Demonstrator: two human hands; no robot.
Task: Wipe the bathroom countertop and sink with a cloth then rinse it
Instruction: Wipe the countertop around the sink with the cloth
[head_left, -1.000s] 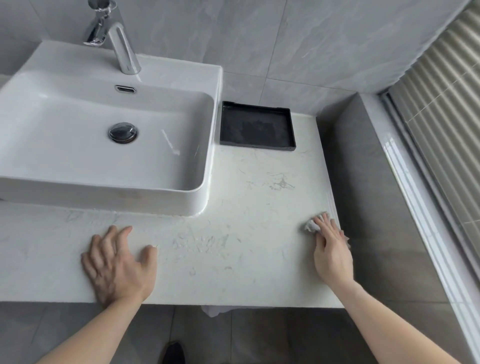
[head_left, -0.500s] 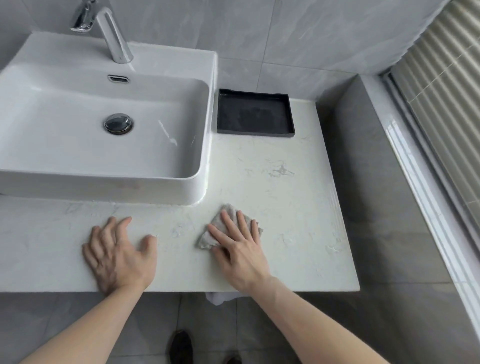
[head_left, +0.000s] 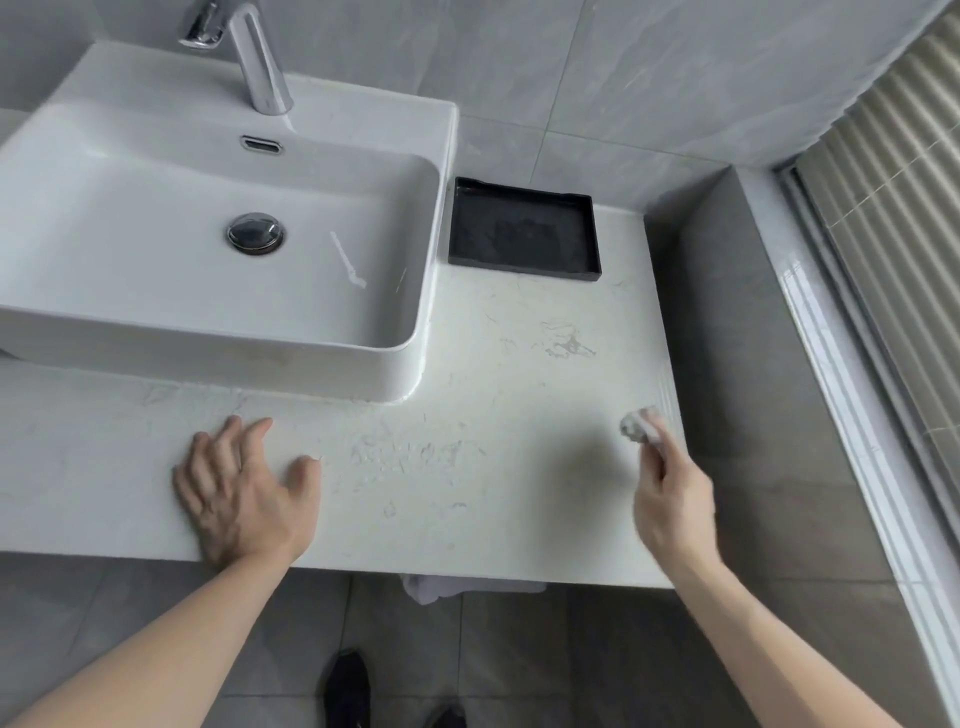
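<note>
We are in the thick of the countertop wipe here, with our right hand (head_left: 672, 499) out at the right end of the pale stone surface (head_left: 493, 405), just inside its right edge, and the cloth (head_left: 640, 425) bunched into a small grey wad at our fingertips. The hand is blurred, so we read the fingers as curled onto the wad and pinching it, though the exact grip is hard to make out. Our left hand (head_left: 244, 493) lies flat on the front strip of the surface below the sink (head_left: 218, 332), fingers spread and holding nothing, bracing us. Judging by the faint streaks and smears across the middle of the surface, this front stretch looks already passed over, but that is our reading and not a certainty. What looks untouched: a dried mark sits toward the back right, and the area around the black tray (head_left: 524, 228) would still need a pass. The sink bowl shows a white streak on its floor near the drain (head_left: 255, 234), so we judge the basin not yet wiped. The faucet (head_left: 254, 57) shows no water running, so the rinse is still ahead. We put the job at well under half done.
</note>
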